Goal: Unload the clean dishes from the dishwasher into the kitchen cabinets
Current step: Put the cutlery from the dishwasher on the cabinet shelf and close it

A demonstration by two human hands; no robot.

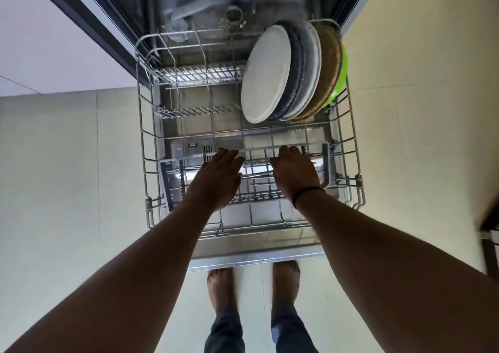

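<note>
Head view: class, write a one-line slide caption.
Both hands, left hand and right hand, reach into the pulled-out lower rack, where plates stand on edge.

The rack (249, 125) sat pulled out over the open dishwasher door (256, 255), the tub (216, 4) behind it at twelve o'clock. At the rack's one o'clock corner the plates (266, 74) stood on edge, side by side. Both hands (224, 178) reached in at six o'clock, left hand beside right hand (293, 173). Bare feet (221, 290) stood on the floor (67, 177) just before the door.
</note>
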